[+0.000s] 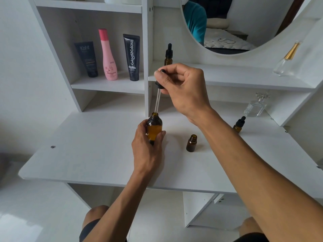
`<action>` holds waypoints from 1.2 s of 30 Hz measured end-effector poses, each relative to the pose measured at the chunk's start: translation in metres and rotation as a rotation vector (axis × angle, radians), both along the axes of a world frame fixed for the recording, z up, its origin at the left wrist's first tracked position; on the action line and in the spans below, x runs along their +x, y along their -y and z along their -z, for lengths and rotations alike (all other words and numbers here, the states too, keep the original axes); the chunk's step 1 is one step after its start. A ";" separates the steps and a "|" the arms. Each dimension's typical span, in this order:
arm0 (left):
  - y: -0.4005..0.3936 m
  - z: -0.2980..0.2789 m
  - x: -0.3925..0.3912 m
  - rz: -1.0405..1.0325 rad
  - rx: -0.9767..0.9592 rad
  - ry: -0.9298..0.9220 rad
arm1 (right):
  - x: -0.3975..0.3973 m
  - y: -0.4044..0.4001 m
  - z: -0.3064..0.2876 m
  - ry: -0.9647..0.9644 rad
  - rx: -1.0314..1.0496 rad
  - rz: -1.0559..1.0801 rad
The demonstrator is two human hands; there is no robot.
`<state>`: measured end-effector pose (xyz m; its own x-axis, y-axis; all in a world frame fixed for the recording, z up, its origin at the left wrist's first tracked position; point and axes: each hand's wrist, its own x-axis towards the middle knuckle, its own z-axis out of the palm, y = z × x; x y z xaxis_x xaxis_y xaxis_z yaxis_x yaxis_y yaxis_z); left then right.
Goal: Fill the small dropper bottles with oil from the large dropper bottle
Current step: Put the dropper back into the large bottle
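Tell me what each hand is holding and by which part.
The left hand grips the large amber glass bottle round its body. The right hand pinches the glass dropper by its black rubber bulb and collar.

Large dropper bottle (154, 129) at desk (97, 154) centre; open small bottle (191, 143) to its right, capped small bottle (239, 125) farther right.

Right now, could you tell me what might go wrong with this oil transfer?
1. The dropper tip sits at the large bottle's narrow neck; lifting it askew could drip oil on the desk.
2. The open small bottle stands unheld, close to the right forearm, which might knock it over.
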<state>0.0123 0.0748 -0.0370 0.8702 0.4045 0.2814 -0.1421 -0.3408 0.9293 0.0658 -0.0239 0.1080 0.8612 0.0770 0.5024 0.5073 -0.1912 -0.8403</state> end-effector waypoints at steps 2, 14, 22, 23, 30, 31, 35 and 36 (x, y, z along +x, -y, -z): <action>0.000 0.000 0.001 0.003 -0.003 -0.001 | 0.000 0.000 -0.001 0.007 0.013 0.002; -0.001 0.001 0.001 -0.004 0.005 -0.001 | 0.001 -0.003 0.000 0.011 0.008 0.003; 0.000 0.002 0.002 -0.002 -0.003 -0.004 | 0.001 -0.006 0.016 0.012 -0.060 -0.002; 0.000 0.002 0.002 -0.003 0.000 -0.002 | 0.001 -0.007 0.019 0.007 -0.073 0.002; 0.000 0.002 0.001 -0.009 -0.003 0.009 | 0.001 -0.005 0.029 -0.029 -0.090 0.014; 0.000 0.002 0.001 -0.008 -0.003 0.010 | 0.000 -0.005 0.028 -0.036 -0.079 0.012; 0.000 0.002 0.001 -0.006 -0.008 0.006 | -0.001 -0.004 0.022 -0.050 -0.033 0.008; 0.000 0.001 0.001 -0.007 -0.008 0.006 | -0.001 -0.003 0.020 -0.052 -0.019 0.003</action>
<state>0.0133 0.0746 -0.0384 0.8656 0.4130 0.2832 -0.1452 -0.3341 0.9313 0.0649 -0.0207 0.0881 0.8865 0.0836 0.4550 0.4621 -0.2091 -0.8618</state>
